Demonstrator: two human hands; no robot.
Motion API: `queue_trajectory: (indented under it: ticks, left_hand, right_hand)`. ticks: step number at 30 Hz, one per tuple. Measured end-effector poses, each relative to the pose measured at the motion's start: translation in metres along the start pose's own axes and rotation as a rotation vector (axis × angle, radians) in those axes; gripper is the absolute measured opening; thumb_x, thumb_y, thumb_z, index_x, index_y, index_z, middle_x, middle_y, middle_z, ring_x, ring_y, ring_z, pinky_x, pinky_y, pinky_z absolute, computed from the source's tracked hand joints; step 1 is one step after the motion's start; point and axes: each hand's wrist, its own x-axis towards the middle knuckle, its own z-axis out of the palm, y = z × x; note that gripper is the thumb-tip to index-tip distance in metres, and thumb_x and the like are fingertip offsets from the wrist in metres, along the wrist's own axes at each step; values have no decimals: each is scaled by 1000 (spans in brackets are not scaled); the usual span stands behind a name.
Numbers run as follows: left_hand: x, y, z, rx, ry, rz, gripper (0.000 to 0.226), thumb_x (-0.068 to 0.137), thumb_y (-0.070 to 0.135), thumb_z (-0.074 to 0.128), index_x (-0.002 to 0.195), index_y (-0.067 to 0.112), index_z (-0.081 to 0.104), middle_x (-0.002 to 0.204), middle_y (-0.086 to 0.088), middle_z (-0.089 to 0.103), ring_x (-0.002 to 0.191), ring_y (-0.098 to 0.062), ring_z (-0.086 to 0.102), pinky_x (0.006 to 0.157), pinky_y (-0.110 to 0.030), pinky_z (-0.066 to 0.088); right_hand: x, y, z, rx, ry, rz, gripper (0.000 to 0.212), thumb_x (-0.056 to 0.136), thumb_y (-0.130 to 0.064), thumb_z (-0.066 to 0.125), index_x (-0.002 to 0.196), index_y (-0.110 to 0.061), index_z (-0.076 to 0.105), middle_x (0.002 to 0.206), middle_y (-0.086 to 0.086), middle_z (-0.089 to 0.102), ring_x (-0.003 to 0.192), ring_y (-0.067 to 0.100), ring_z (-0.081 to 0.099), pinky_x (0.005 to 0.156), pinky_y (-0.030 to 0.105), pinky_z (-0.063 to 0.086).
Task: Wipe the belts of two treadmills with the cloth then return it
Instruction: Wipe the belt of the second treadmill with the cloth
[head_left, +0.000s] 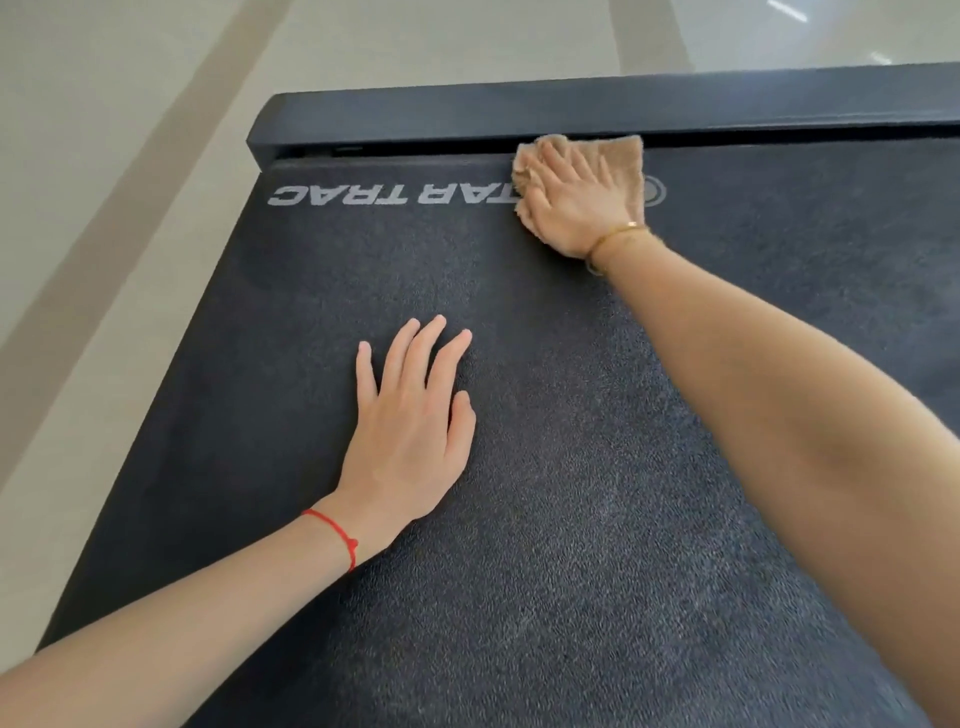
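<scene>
Bright, even daylight; glare on the pale floor (779, 36) top right, soft shadows, edges bowed, slight softness throughout.

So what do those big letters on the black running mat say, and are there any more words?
"TAR TRAC": pale grey letters, upside down from here, printed on the dark textured treadmill belt. The tan terry cloth under the right hand hides the start.
A round grey logo beside it is mostly hidden.
No other text.

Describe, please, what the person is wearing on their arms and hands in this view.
Both forearms are bare, with no sleeves or gloves in view. The left hand has a thin red string bracelet with a small knot at the wrist. The right hand has a slim gold bangle at the wrist.
</scene>
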Motion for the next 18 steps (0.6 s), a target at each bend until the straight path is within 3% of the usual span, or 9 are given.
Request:
queue_trajectory:
  ticks: [4,7,13,18]
  left_hand:
    - [1,-3,0,-39,6,21,59,95,38,17,151,23,29,160,0,23,151,-18,10,121,-58,8]
    - [0,-6,-1,-68,8,24,58,96,38,21,151,23,30,159,1,23,151,-16,10,121,-57,7]
    - [-1,-2,-5,-77,0,7,53,98,32,30,150,22,32,159,-1,24,151,-19,13,121,-58,6]
    - [-2,1,-6,-68,14,-1,51,100,27,36,150,21,33,159,-1,25,151,-19,13,121,-57,5]
  right_hand:
    - [9,-53,13,-27,-45,-217,54,107,-35,13,159,-21,14,167,1,2,154,21,-4,124,40,-6]
    - [2,-47,15,-37,-72,-326,54,107,-39,15,159,-24,14,167,-1,3,154,19,-1,124,43,-2]
    - [-32,29,-1,-22,-2,-105,56,105,-45,16,158,-28,13,167,-4,2,153,24,-4,124,42,-5]
    - [-105,16,4,0,-50,-217,53,106,-40,16,158,-30,11,167,-3,1,153,22,-6,124,40,-7]
